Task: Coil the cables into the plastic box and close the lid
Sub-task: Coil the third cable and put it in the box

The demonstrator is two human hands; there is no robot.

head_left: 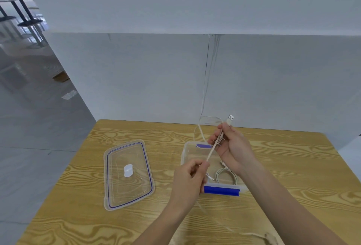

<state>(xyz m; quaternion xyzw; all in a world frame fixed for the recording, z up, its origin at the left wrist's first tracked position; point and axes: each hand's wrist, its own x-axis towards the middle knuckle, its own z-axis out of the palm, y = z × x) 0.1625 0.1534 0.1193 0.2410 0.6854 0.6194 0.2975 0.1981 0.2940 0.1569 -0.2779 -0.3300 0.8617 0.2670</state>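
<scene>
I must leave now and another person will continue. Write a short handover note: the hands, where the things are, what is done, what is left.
Left hand: pinching the white cable low down, above the box.
Right hand: holding the same cable's loops, USB plug sticking up.
Done: one coiled cable already lies in the open box.
Lid: flat on the table, left of the box.
Left: finish coiling this cable, whose tail trails to the near table edge, place it in the box, close the lid.

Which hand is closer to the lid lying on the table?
Left. The left hand holds the cable just right of the lid, with a strip of bare table between. The right hand is farther right, raised over the box.
</scene>
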